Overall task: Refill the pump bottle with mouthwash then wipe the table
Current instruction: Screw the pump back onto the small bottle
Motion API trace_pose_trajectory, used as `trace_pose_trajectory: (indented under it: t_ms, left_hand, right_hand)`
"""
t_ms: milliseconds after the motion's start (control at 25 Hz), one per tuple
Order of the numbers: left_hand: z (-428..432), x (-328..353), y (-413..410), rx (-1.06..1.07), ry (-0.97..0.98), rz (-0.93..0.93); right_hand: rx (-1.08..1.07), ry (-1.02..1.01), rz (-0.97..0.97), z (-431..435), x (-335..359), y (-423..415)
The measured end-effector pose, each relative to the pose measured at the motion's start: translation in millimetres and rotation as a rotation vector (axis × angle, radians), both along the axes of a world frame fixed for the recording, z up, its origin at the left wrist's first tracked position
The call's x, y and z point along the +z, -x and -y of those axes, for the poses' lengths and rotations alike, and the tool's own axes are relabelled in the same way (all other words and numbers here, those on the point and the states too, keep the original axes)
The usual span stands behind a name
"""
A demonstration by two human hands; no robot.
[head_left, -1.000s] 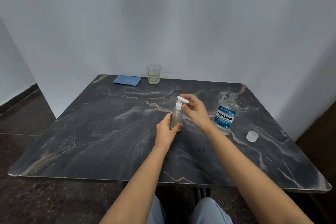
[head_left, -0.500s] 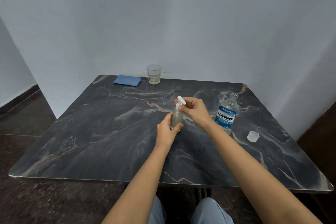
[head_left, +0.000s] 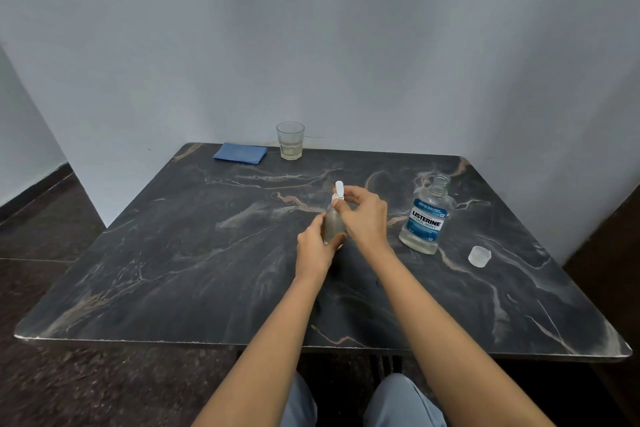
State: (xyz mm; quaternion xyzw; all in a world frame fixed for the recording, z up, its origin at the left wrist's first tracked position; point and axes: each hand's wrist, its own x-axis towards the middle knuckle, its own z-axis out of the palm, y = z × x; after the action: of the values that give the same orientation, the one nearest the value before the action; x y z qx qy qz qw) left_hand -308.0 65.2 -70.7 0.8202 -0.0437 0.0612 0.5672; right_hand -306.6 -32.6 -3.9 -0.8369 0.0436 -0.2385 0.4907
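Note:
A small clear pump bottle [head_left: 331, 224] stands upright in the middle of the dark marble table [head_left: 173, 270]. My left hand [head_left: 317, 248] grips its body low down. My right hand [head_left: 363, 215] pinches the collar of the white pump head [head_left: 339, 189], whose nozzle points away from me. To the right the Listerine mouthwash bottle [head_left: 426, 217] stands uncapped, with clear liquid low inside. Its clear cap [head_left: 479, 256] lies on the table further right. A folded blue cloth [head_left: 240, 152] rests at the far edge.
A drinking glass [head_left: 290, 140] with a little pale liquid stands at the back next to the cloth. White walls close in behind and on the right. My knees show under the table's near edge [head_left: 207, 341].
The pump head has turned under my right fingers: its nozzle pointed right a second ago and now points away. My left hand has kept its hold on the bottle.

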Motion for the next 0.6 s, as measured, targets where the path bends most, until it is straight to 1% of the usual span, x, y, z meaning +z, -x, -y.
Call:
trace_pose_trajectory:
  t_ms: [160, 280, 440, 520, 600]
  left_hand:
    - [1, 5, 3, 0.009, 0.019, 0.01]
    - [2, 3, 6, 0.009, 0.074, -0.001]
    - [2, 7, 7, 0.02, 0.038, 0.013]
    - [1, 9, 8, 0.025, 0.033, 0.011]
    - [0, 9, 8, 0.019, 0.037, 0.0]
  right_hand:
    - [-0.118, 0.009, 0.003, -10, -7, -4]
    - [-0.196, -0.029, -0.007, -19, -14, -5]
    - [-0.271, -0.07, -0.013, -28, -16, -3]
    - [-0.254, -0.098, -0.01, -29, -13, 0]
    - [-0.165, -0.162, 0.041, -24, -10, 6]
